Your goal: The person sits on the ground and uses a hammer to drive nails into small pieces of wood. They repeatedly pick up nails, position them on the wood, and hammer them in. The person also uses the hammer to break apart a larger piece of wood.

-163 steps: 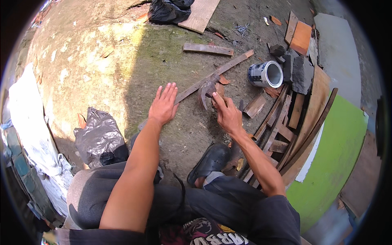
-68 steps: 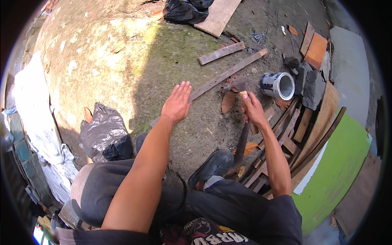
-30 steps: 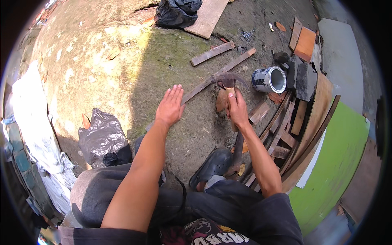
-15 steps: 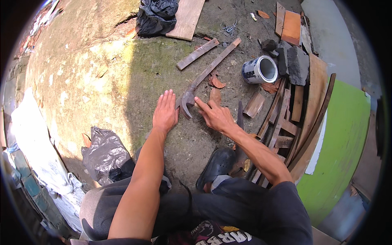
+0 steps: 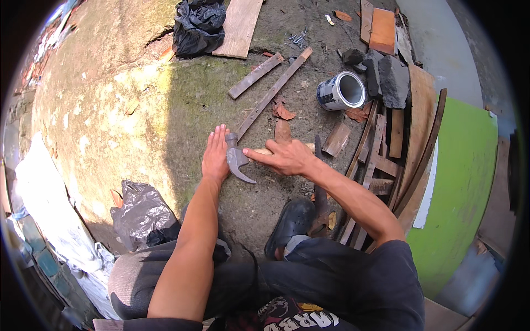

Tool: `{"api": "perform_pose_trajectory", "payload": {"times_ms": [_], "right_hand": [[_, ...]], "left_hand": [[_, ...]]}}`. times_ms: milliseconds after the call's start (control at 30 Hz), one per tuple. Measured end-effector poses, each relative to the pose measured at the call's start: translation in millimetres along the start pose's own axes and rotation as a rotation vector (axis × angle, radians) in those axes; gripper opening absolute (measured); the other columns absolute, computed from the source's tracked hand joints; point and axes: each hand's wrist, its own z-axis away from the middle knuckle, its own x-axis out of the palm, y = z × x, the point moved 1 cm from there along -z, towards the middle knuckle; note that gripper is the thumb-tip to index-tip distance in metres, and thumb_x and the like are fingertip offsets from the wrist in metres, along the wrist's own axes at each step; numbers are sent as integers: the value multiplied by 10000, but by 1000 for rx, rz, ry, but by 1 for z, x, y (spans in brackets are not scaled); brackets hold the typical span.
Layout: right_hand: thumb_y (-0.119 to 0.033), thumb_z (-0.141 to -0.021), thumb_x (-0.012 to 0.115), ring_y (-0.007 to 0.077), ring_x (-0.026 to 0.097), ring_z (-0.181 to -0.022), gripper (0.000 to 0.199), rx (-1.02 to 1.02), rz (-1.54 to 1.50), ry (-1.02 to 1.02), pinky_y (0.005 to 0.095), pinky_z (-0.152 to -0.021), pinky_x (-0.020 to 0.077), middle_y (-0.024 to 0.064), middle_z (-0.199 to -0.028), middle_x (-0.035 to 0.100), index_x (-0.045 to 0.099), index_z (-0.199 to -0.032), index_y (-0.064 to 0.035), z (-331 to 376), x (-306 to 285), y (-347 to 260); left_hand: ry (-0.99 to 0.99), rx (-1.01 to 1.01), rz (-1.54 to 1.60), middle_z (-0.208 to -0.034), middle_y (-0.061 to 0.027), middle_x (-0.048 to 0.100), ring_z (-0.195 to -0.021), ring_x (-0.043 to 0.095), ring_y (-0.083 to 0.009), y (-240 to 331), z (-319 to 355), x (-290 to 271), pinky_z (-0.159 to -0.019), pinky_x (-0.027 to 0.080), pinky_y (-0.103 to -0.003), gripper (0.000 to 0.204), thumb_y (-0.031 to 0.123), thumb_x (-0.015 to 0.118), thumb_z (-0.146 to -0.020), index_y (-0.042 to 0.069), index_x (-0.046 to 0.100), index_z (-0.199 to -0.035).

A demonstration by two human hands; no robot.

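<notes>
My right hand (image 5: pixel 287 157) is wrapped round the wooden handle of a claw hammer (image 5: pixel 237 161), index finger stretched along it toward the head. The hammer's head lies close beside my left hand (image 5: pixel 216 154), its claw curving toward me. That left hand rests flat and low over the ground, fingers straight and side by side. From near its fingertips a long narrow wooden strip (image 5: pixel 273 96) slants away to the upper right; its near end is hidden by the hand and hammer. A shorter wooden strip (image 5: pixel 256 76) lies alongside, untouched.
An open paint can (image 5: pixel 341 91), dark stone blocks (image 5: pixel 393 81) and a pile of wood scraps (image 5: pixel 381 160) are on the right. Beside my right shoe lies a saw (image 5: pixel 320 198). Loose nails (image 5: pixel 298 38) are scattered far off. A black plastic bag (image 5: pixel 144 215) sits at left.
The hammer's head has turned and shifted left, nearer my left hand, so its handle now shows pointing right. My left hand moved slightly down and left in view. The whole view shifted a little.
</notes>
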Motion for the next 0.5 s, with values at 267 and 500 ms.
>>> {"api": "perform_pose_trajectory", "payload": {"times_ms": [267, 500], "right_hand": [[-344, -981, 559, 382, 624, -581, 572, 384, -102, 201, 483, -492, 523, 183, -916, 586, 364, -1519, -351, 0, 16, -4], [-331, -992, 543, 443, 682, -837, 539, 561, -188, 331, 528, -672, 558, 228, -1092, 677, 384, -1504, -271, -4, -12, 36]], "left_hand": [[-116, -95, -9, -1574, -186, 343, -1484, 289, -306, 16, -12, -14, -1237, 210, -416, 625, 251, 559, -949, -33, 367, -1471], [-71, -108, 44, -1568, -201, 346, -1484, 288, -314, 18, -15, -6, -1237, 202, -423, 610, 222, 557, -949, -39, 369, -1467]]}}
